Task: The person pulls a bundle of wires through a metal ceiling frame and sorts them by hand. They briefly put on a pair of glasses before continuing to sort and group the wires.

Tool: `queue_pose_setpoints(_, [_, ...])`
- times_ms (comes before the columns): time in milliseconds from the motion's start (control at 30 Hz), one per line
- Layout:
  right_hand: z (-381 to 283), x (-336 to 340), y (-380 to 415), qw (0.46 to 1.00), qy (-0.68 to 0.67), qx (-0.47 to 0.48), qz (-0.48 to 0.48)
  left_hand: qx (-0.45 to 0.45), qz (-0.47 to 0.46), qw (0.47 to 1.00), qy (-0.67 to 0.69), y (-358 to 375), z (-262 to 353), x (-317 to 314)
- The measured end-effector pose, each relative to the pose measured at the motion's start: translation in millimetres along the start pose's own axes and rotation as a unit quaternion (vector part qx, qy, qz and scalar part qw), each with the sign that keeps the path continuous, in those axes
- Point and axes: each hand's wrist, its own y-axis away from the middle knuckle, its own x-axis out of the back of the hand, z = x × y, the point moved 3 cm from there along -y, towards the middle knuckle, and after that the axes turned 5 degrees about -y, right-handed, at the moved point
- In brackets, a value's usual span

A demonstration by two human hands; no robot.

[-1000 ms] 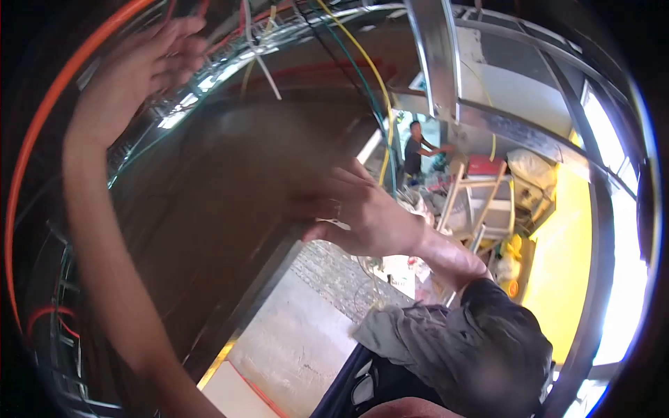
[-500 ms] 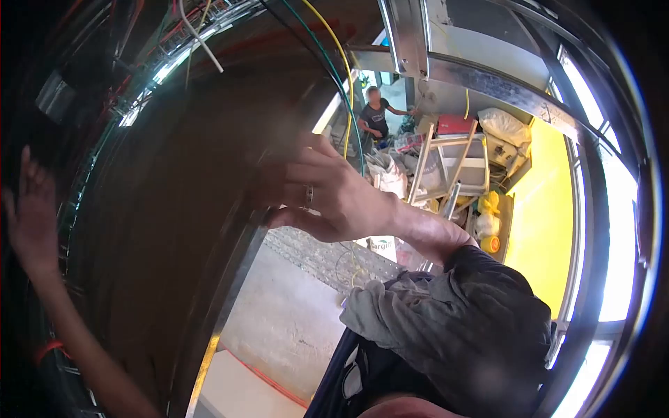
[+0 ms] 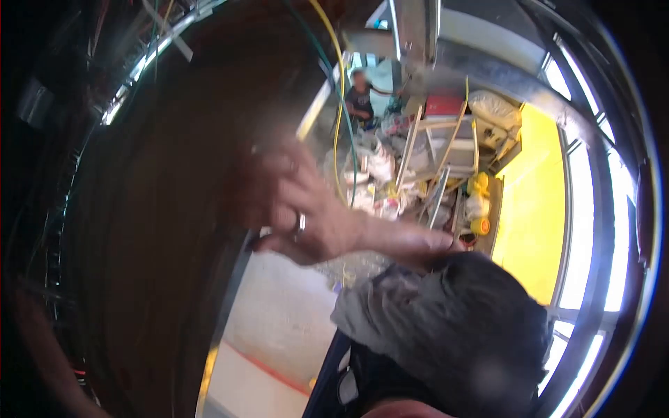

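Observation:
A broad dark brown panel [image 3: 160, 230] fills the left half of the view. My right hand [image 3: 296, 209], with a ring on one finger, lies over the panel's right edge. Its fingers reach onto the dark face and its thumb is apart below them; the fingertips are blurred, and no held object shows. At the far left my left forearm [image 3: 52, 355] is dim and smeared beyond the panel, and that hand cannot be made out. Yellow [image 3: 339, 56] and green [image 3: 323, 56] cables hang beside the panel, above my right hand.
A co-worker [image 3: 360, 97] is below in the background. Near them are a wooden frame [image 3: 408, 150], white sacks [image 3: 380, 161] and a red box [image 3: 443, 105]. A metal beam [image 3: 502, 76] crosses the upper right, above a yellow wall [image 3: 535, 209]. Loose wires [image 3: 169, 31] hang at upper left.
My right hand has shifted slightly left and down and is more blurred. My left forearm has moved toward the left edge, its hand no longer distinct. The view has shifted a little.

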Motion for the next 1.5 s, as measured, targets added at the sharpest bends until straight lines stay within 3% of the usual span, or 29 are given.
queue_pose_setpoints(67, [1.0, 0.5, -3.5, 1.000, 0.002, 0.007, -0.009, 0.067, -0.060, 0.996, -0.011, 14.4, -3.0, -27.5])
queue_pose_setpoints(100, [2.7, 0.1, -2.2, 1.000, -0.012, 0.010, 0.003, 0.050, -0.068, 0.992, -0.098, 24.7, -2.6, -18.9])
queue_pose_setpoints(133, [4.0, -1.1, 0.3, 0.999, -0.028, 0.013, 0.014, 0.066, -0.070, 0.990, -0.101, 30.2, -6.0, -21.9])
queue_pose_setpoints(200, [0.3, -2.9, 3.0, 0.999, -0.042, 0.009, 0.007, 0.018, -0.155, 0.953, -0.261, 52.6, -8.2, -35.6])
queue_pose_setpoints(233, [-2.4, -2.9, 3.8, 0.999, -0.036, 0.010, 0.009, -0.020, -0.119, 0.926, -0.358, 73.2, -8.8, -39.6])
queue_pose_setpoints(267, [-3.4, -2.0, 3.8, 0.999, -0.029, 0.013, 0.012, -0.020, -0.116, 0.925, -0.361, 88.6, -4.5, -49.4])
queue_pose_setpoints(333, [-5.3, 1.8, 7.8, 0.999, -0.036, 0.010, 0.022, 0.161, 0.001, 0.789, -0.593, 112.0, -3.1, -63.1])
queue_pose_setpoints(367, [-5.9, 3.8, 8.1, 0.999, -0.036, 0.012, 0.025, 0.162, 0.000, 0.787, -0.595, 115.4, -11.1, -78.5])
queue_pose_setpoints(433, [-4.3, 4.6, 7.6, 0.999, -0.036, 0.014, 0.030, -0.135, -0.092, 0.884, -0.438, 115.0, -30.2, -112.4])
queue_pose_setpoints(467, [-4.3, 6.8, 6.7, 0.998, -0.044, 0.016, 0.030, -0.174, -0.124, 0.854, -0.475, 121.3, -32.3, -118.2])
queue_pose_setpoints(600, [-4.0, 10.2, 4.8, 0.998, -0.056, 0.020, 0.038, -0.204, -0.158, 0.753, -0.605, 143.9, -31.8, -121.3])
queue_pose_setpoints(800, [-4.7, 10.7, -1.5, 0.997, -0.056, 0.017, 0.040, -0.227, -0.153, 0.711, -0.647, 156.8, -37.3, -109.5])
queue_pose_setpoints(867, [-2.3, 7.7, -3.1, 0.998, -0.048, 0.023, 0.045, -0.197, -0.093, 0.694, -0.686, 164.4, -45.7, -100.4])
queue_pose_setpoints(900, [-2.1, 5.9, -2.3, 0.997, -0.044, 0.028, 0.049, -0.143, -0.098, 0.671, -0.721, 171.0, -47.5, -88.8])
queue_pose_setpoints(933, [-2.3, 5.5, -2.2, 0.998, -0.042, 0.024, 0.051, -0.144, -0.103, 0.671, -0.720, 170.4, -49.1, -91.0])
queue_pose_setpoints(1000, [-5.6, 3.5, -0.6, 0.999, -0.035, 0.019, 0.015, -0.152, -0.094, 0.606, -0.775, 173.1, -50.3, -96.5])
queue_pose_setpoints(1033, [-10.7, 2.5, 3.1, 1.000, -0.025, -0.018, 0.000, -0.170, -0.071, 0.606, -0.774, 178.5, -52.1, -95.3])
queue_pose_setpoints(1133, [-15.8, 6.1, -3.3, 0.996, -0.063, -0.042, -0.047, -0.161, -0.022, 0.691, -0.705, 200.6, -62.6, -67.8])
queue_pose_setpoints(1267, [-31.5, 2.5, -11.5, 0.998, 0.015, -0.032, -0.060, -0.130, 0.008, 0.800, -0.586, 238.1, -78.5, -17.2])
queue_pose_setpoints(1333, [-39.5, 2.4, -16.9, 0.997, 0.017, -0.025, -0.065, -0.117, 0.032, 0.824, -0.554, 254.2, -88.2, -11.3])
queue_pose_setpoints(1367, [-23.3, 6.4, -19.4, 0.997, 0.011, -0.033, -0.065, -0.037, 0.076, 0.800, -0.593, 237.1, -84.6, -36.0])
queue_pose_setpoints(1400, [-24.4, 3.7, -18.7, 0.997, 0.007, -0.038, -0.066, -0.035, 0.084, 0.799, -0.595, 243.1, -88.1, -45.3])
queue_pose_setpoints(1467, [-26.6, 0.0, -17.1, 0.997, 0.001, -0.040, -0.064, 0.011, 0.158, 0.713, -0.683, 244.7, -84.4, -57.2])
queue_pose_setpoints(1500, [-26.2, 0.4, -17.3, 0.997, 0.000, -0.043, -0.058, -0.094, 0.119, 0.710, -0.687, 220.8, -81.0, -53.7])
